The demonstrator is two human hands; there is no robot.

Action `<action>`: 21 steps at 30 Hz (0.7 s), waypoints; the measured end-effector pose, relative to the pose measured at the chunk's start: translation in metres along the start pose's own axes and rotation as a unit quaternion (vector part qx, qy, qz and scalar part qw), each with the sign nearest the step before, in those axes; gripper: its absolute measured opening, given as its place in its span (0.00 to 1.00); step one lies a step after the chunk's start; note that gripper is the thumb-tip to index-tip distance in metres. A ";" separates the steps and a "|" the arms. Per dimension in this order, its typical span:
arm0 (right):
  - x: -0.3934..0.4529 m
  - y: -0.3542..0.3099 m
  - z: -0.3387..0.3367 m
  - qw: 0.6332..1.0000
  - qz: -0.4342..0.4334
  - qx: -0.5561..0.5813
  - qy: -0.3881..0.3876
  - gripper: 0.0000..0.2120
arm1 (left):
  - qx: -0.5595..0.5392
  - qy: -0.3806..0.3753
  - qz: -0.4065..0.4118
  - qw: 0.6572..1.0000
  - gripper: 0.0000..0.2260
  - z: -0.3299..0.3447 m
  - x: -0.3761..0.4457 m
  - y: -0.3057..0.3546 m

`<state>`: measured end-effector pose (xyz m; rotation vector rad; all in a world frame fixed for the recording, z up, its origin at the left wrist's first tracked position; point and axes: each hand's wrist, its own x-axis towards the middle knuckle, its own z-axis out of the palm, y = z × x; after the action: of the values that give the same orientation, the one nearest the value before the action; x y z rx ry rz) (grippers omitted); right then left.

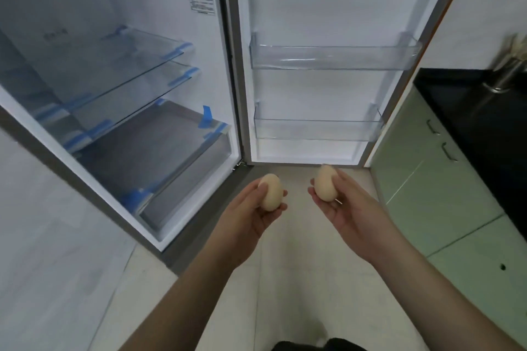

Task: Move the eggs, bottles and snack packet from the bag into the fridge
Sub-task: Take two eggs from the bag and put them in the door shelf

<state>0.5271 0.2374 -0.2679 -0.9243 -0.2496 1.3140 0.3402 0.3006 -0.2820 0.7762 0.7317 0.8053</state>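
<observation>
My left hand [251, 219] holds a pale beige egg [271, 192] in its curled fingers, palm up. My right hand [346, 208] holds a second beige egg [326, 184] the same way. Both eggs hover above the floor just in front of the open fridge [119, 88], close to the foot of its open door [328, 65]. The fridge holds glass shelves [114, 71] with blue tape and a bottom drawer [159, 151]. The bag, bottles and snack packet are out of sight.
The door carries clear bins at mid height [333, 57] and lower down [316, 129]. To the right stand pale green cabinets [445, 188] under a black counter [484, 120] with a metal utensil holder [507, 71]. Light tiled floor [299, 279] lies below my arms.
</observation>
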 end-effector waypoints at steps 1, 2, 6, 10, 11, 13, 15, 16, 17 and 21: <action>0.009 -0.007 0.000 1.000 -0.007 -0.001 -0.001 0.13 | 0.007 -0.007 0.003 1.000 0.15 0.006 0.011 0.005; 0.018 -0.015 0.001 1.000 -0.014 -0.001 -0.003 0.14 | 0.016 -0.015 0.009 1.000 0.15 0.012 0.021 0.010; 0.055 -0.051 0.002 0.999 -0.044 0.015 -0.022 0.14 | 0.062 -0.050 0.033 0.996 0.16 0.037 0.064 0.034; 0.093 -0.089 0.006 0.997 -0.059 0.010 -0.045 0.16 | 0.100 -0.062 0.052 0.992 0.19 0.067 0.110 0.064; 0.102 -0.099 0.007 0.997 -0.061 0.012 -0.050 0.16 | 0.101 -0.061 0.058 0.991 0.19 0.076 0.120 0.071; 0.119 -0.119 0.009 0.996 -0.064 0.016 -0.067 0.15 | 0.101 -0.059 0.067 0.991 0.19 0.092 0.142 0.081; 0.135 -0.140 0.012 0.994 -0.068 0.004 -0.085 0.15 | 0.114 -0.063 0.080 0.988 0.21 0.106 0.160 0.090; 0.143 -0.151 0.013 0.993 -0.071 -0.008 -0.095 0.15 | 0.129 -0.064 0.088 0.986 0.21 0.112 0.169 0.094; 0.151 -0.161 0.015 0.991 -0.076 -0.021 -0.104 0.15 | 0.146 -0.062 0.098 0.982 0.22 0.117 0.177 0.099; 0.185 -0.201 0.017 0.981 -0.110 -0.082 -0.135 0.15 | 0.188 -0.040 0.145 0.971 0.22 0.135 0.210 0.125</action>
<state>0.7126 0.4169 -0.1785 -0.8288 -0.6614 1.2230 0.5089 0.4903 -0.1661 1.2723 0.7166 0.9023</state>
